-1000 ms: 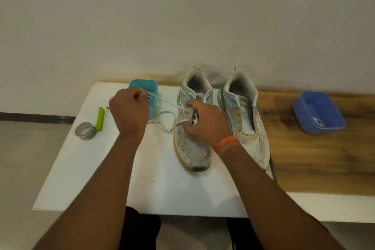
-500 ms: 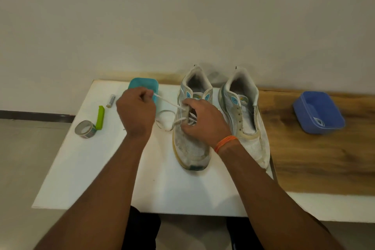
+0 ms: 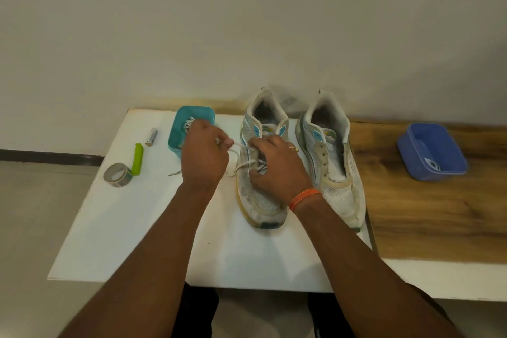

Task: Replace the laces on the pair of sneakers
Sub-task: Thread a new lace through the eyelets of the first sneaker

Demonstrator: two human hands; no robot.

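Nearest, the white table (image 3: 131,228) carries both forearms. The right hand (image 3: 277,170), an orange band (image 3: 303,198) at its wrist, rests on the left sneaker (image 3: 259,200), fingers curled at the eyelets; what they grip is hidden. The left hand (image 3: 204,156) pinches the white lace (image 3: 242,147) beside that shoe. The right sneaker (image 3: 333,162) stands alongside, unlaced. Left lie tape (image 3: 118,175), a green clip (image 3: 137,158) and a battery (image 3: 151,136). A teal box (image 3: 179,126) holds laces; a blue box (image 3: 432,151) sits on wood (image 3: 428,214). No writing is legible.
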